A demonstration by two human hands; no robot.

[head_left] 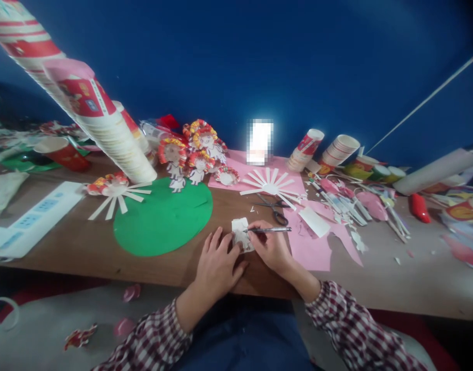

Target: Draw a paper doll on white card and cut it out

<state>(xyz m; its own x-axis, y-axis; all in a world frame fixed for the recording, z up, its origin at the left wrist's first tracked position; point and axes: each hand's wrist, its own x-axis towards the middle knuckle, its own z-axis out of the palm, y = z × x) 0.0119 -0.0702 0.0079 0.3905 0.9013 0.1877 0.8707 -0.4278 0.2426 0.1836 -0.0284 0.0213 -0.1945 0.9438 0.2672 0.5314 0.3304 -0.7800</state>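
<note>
At the lower centre of the frame, the right hand (273,251) has its grip closed around a dark pen (273,230), tip at a small white paper piece (240,224) on the table (375,281), while the left hand (217,262) lies spread with fingertips on the paper's edge, grasping nothing. Faint marks show on the paper, so the drawing appears begun but unfinished; how much remains cannot be told, the hands covering part of it. Decorated paper figures (197,169) at upper centre-left appear complete, whereas the fringed white piece (273,188) at centre bears no visible decoration.
</note>
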